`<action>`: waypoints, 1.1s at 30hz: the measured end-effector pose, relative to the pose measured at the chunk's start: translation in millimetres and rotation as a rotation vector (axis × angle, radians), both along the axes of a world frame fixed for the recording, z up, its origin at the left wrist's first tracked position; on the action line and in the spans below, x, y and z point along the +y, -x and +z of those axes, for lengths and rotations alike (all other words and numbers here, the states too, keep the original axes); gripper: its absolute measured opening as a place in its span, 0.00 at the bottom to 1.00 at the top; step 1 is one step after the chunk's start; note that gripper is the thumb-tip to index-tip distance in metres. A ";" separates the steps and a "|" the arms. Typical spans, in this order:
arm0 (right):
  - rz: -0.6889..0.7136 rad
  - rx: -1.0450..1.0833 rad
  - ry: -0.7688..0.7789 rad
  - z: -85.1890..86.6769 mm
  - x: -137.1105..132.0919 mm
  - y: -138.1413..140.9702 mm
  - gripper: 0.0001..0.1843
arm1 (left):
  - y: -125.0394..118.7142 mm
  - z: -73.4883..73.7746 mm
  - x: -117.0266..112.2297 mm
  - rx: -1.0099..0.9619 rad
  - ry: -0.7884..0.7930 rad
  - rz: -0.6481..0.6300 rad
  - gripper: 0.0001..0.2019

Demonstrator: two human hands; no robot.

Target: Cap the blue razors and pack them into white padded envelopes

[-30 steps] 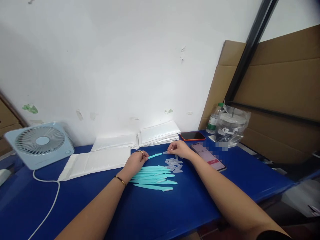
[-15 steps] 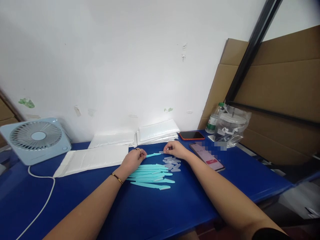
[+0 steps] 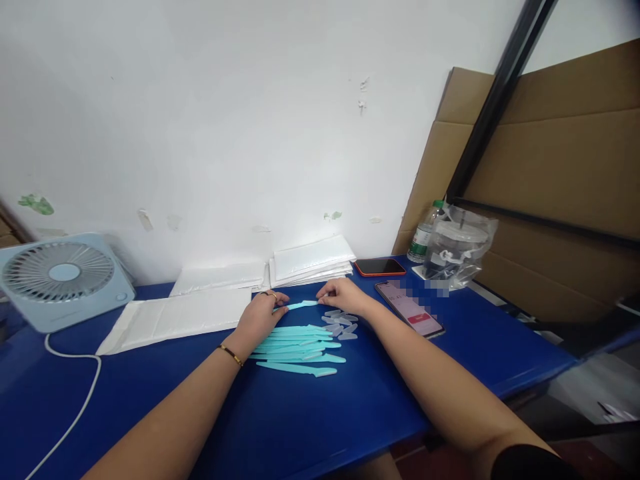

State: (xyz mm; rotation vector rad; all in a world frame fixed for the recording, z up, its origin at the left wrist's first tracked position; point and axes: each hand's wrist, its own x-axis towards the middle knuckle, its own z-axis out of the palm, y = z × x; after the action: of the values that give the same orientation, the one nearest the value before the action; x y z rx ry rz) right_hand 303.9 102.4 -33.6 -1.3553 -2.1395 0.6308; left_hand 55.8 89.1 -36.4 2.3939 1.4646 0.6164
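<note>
My left hand [image 3: 263, 313] holds the handle end of a teal eyebrow razor [image 3: 303, 304], which points right. At the razor's blade end, my right hand [image 3: 343, 295] pinches a clear blade cap, mostly hidden by the fingers; how far the cap sits over the blade I cannot tell. Several more teal eyebrow razors [image 3: 295, 343] lie in a loose row nearer me, blades to the right. Beneath my right hand is a small heap of clear blade caps [image 3: 345, 327].
White padded envelopes [image 3: 313, 260] are stacked against the wall, with another flat envelope [image 3: 175, 320] at left. A blue fan [image 3: 65, 277] and its cable stand far left. Rightward lie two phones [image 3: 380, 267], a bottle [image 3: 423, 240] and a bagged cup [image 3: 457, 250].
My right hand has brought the clear cap left to the razor's blade end, closing the small gap between them. The view has shifted slightly.
</note>
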 end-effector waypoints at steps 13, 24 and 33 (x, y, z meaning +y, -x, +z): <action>0.144 -0.207 0.006 7.6 0.0 -53.4 0.09 | 4.5 13.9 -12.7 0.057 0.260 -0.208 0.10; 0.020 -0.309 -0.261 -0.1 3.7 -23.7 0.21 | 1.2 6.3 -8.7 0.147 -0.012 0.001 0.05; -0.026 -0.199 -0.016 -5.7 11.3 -40.8 0.11 | -1.3 2.0 -6.7 0.151 -0.086 -0.024 0.06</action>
State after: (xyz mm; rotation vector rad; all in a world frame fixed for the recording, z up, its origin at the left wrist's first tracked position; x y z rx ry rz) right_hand 344.7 113.8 -39.4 -1.4891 -2.2728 0.4846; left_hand 57.1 82.4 -34.4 2.5704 1.4946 0.5121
